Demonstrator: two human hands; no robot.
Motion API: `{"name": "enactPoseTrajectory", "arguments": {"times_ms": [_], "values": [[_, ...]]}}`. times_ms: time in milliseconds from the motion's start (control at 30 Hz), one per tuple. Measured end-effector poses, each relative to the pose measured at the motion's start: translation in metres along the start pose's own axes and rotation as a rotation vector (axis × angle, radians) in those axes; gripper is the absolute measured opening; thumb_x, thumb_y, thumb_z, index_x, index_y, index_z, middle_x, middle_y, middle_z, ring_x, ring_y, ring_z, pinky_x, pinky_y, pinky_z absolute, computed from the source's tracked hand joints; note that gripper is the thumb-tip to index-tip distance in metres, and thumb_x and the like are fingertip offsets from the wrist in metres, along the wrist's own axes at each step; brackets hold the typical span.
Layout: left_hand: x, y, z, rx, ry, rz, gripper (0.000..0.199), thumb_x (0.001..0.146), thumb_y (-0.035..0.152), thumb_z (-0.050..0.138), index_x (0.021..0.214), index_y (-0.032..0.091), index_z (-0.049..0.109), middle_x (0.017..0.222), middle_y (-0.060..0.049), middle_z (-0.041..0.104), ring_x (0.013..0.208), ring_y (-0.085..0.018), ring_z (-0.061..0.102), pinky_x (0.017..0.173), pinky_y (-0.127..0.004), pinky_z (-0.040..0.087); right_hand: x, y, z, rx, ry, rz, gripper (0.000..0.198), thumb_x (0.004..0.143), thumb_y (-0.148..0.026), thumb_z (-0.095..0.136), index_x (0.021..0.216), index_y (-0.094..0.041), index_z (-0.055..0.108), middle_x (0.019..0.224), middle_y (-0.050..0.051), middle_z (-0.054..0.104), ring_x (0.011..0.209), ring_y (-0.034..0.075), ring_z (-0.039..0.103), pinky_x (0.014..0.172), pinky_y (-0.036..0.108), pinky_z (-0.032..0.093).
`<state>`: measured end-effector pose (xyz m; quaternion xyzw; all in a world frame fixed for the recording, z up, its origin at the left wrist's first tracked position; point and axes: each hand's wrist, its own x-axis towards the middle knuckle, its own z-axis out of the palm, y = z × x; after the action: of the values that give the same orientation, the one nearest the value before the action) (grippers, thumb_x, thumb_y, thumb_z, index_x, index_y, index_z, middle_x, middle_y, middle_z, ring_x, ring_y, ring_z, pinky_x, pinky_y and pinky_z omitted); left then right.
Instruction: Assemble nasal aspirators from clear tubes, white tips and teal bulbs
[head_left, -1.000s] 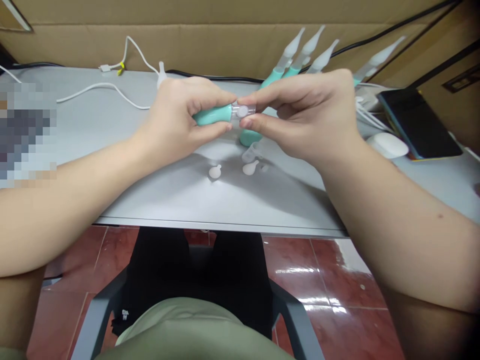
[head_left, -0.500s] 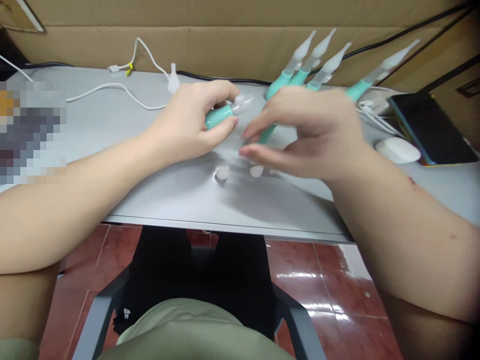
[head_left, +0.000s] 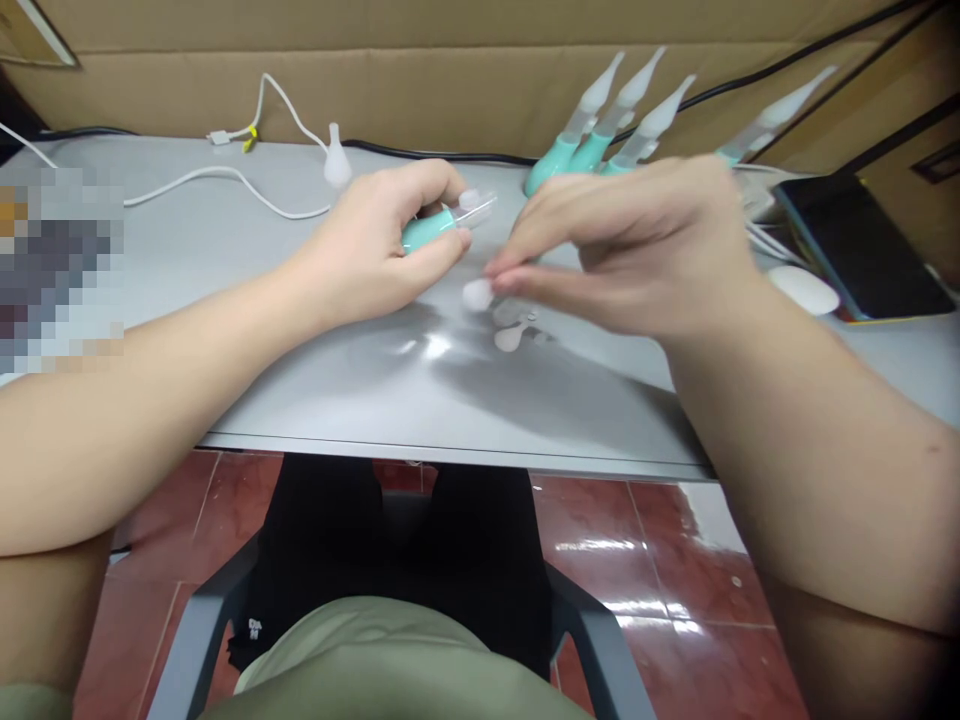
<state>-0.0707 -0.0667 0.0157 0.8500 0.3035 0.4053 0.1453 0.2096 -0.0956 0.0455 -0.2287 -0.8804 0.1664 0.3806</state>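
Note:
My left hand [head_left: 367, 240] is closed round the teal bulb of a nasal aspirator [head_left: 429, 232]. Its clear tube points right and has no white tip on its end. Between thumb and fingers of my right hand [head_left: 637, 250] is a small white nozzle tip [head_left: 476, 294], its rounded end facing left, just above the table and below the clear tube. Under that hand lie white and clear small parts [head_left: 508, 338], partly blurred. Beyond it stand several nasal aspirators [head_left: 551, 165] with white tips; my right hand hides some of their bulbs.
Another white nozzle tip [head_left: 337, 165] stands on the grey table [head_left: 375, 400] behind my left hand, near a white cable [head_left: 225, 172]. At the right lie a phone [head_left: 862, 250] and a white rounded object [head_left: 804, 289]. A cardboard wall [head_left: 450, 100] closes off the back.
My right hand has taken hold of the white nozzle tip that lay on the table and lifted it slightly. My left hand still holds the aspirator in nearly the same place.

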Motion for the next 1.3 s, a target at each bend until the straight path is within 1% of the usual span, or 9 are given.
{"name": "enactPoseTrajectory", "arguments": {"times_ms": [133, 300, 467, 567, 700, 800, 900, 1167, 1300], "values": [[0.003, -0.001, 0.000, -0.028, -0.007, 0.026, 0.035, 0.108, 0.070, 0.084, 0.107, 0.035, 0.084, 0.100, -0.005, 0.088, 0.090, -0.031, 0.076, 0.086, -0.054, 0.071, 0.010, 0.010, -0.003, 0.043, 0.428, 0.069, 0.065, 0.089, -0.092, 0.107, 0.082, -0.029, 0.091, 0.086, 0.009, 0.087, 0.071, 0.023, 0.071, 0.074, 0.050, 0.062], [0.001, 0.003, 0.001, -0.060, 0.007, 0.026, 0.036, 0.108, 0.070, 0.078, 0.108, 0.035, 0.080, 0.099, -0.006, 0.084, 0.087, -0.030, 0.073, 0.085, -0.057, 0.068, 0.013, 0.034, -0.001, -0.010, 0.588, 0.123, 0.084, 0.075, -0.117, 0.096, 0.084, -0.033, 0.090, 0.085, 0.010, 0.087, 0.068, 0.024, 0.067, 0.070, 0.051, 0.057], [0.001, 0.004, 0.001, -0.078, 0.024, 0.063, 0.020, 0.100, 0.049, 0.075, 0.108, 0.032, 0.081, 0.101, -0.007, 0.085, 0.089, -0.030, 0.075, 0.085, -0.053, 0.065, 0.011, 0.035, 0.001, 0.055, 0.538, 0.094, 0.087, 0.077, -0.119, 0.092, 0.089, -0.033, 0.096, 0.088, 0.011, 0.089, 0.067, 0.022, 0.067, 0.069, 0.049, 0.055], [0.001, 0.007, 0.000, -0.085, 0.016, 0.071, 0.018, 0.097, 0.046, 0.075, 0.107, 0.032, 0.081, 0.100, -0.008, 0.085, 0.088, -0.030, 0.075, 0.083, -0.052, 0.063, 0.009, 0.026, 0.001, 0.071, 0.487, 0.074, 0.076, 0.082, -0.110, 0.099, 0.092, -0.034, 0.098, 0.090, 0.009, 0.091, 0.069, 0.021, 0.069, 0.069, 0.049, 0.055], [-0.001, 0.016, -0.004, -0.081, -0.009, 0.033, 0.019, 0.102, 0.042, 0.071, 0.109, 0.030, 0.083, 0.102, -0.008, 0.086, 0.092, -0.030, 0.076, 0.088, -0.052, 0.063, 0.004, 0.016, -0.001, 0.039, 0.407, 0.153, 0.054, 0.089, -0.085, 0.112, 0.100, -0.033, 0.100, 0.098, 0.004, 0.092, 0.080, 0.019, 0.075, 0.077, 0.044, 0.057], [-0.003, 0.017, -0.005, -0.073, -0.018, 0.054, 0.022, 0.108, 0.051, 0.073, 0.114, 0.034, 0.085, 0.105, -0.007, 0.086, 0.092, -0.028, 0.070, 0.089, -0.052, 0.064, 0.002, 0.014, -0.002, 0.050, 0.401, 0.146, 0.049, 0.093, -0.076, 0.114, 0.105, -0.031, 0.101, 0.101, 0.003, 0.092, 0.086, 0.018, 0.078, 0.082, 0.041, 0.060], [-0.003, 0.014, -0.004, -0.058, -0.024, 0.079, 0.032, 0.112, 0.065, 0.073, 0.118, 0.036, 0.086, 0.105, -0.005, 0.083, 0.092, -0.026, 0.066, 0.089, -0.051, 0.063, 0.003, 0.012, -0.001, 0.053, 0.411, 0.152, 0.047, 0.091, -0.074, 0.116, 0.103, -0.031, 0.100, 0.101, 0.003, 0.093, 0.088, 0.019, 0.080, 0.082, 0.042, 0.061], [-0.005, 0.019, -0.002, -0.035, 0.012, 0.052, 0.022, 0.105, 0.034, 0.072, 0.115, 0.025, 0.089, 0.101, -0.008, 0.082, 0.089, -0.026, 0.072, 0.085, -0.043, 0.059, 0.002, 0.003, 0.005, 0.059, 0.411, 0.185, 0.054, 0.090, -0.079, 0.115, 0.101, -0.029, 0.097, 0.098, 0.001, 0.091, 0.084, 0.017, 0.079, 0.077, 0.041, 0.061], [-0.004, 0.022, -0.004, 0.017, -0.019, 0.040, 0.021, 0.109, 0.032, 0.073, 0.116, 0.025, 0.091, 0.106, -0.009, 0.087, 0.093, -0.027, 0.078, 0.088, -0.043, 0.061, -0.001, 0.005, -0.002, 0.097, 0.282, 0.164, 0.052, 0.091, -0.072, 0.116, 0.109, -0.026, 0.099, 0.104, -0.001, 0.092, 0.095, 0.015, 0.085, 0.093, 0.038, 0.073]]}}
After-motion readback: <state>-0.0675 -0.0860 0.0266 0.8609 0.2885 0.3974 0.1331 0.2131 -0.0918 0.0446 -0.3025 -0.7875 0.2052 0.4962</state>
